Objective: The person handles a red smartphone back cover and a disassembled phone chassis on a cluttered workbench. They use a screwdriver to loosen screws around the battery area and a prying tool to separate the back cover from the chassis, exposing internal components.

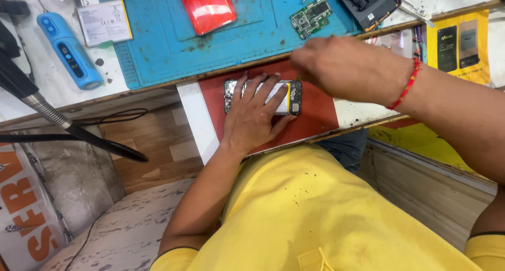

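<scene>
Opened phone [263,96], back cover off, flat on red pad [315,118] at near edge of desk [52,87]. Left hand [252,116] pressed palm-down over it, fingers [260,89] spread wide across battery, pinning rather than gripping. Right hand [342,68] above and just right of phone, blurred; finger state cannot be told, nothing visibly held. Judged light, thin, stiff, but fragile: bare board and battery exposed, glass presumably underneath. Best held by long side edges, no pressure on battery or connectors. Loose green circuit board [311,16] and red back cover [206,8] on blue mat [158,45], well apart.
</scene>
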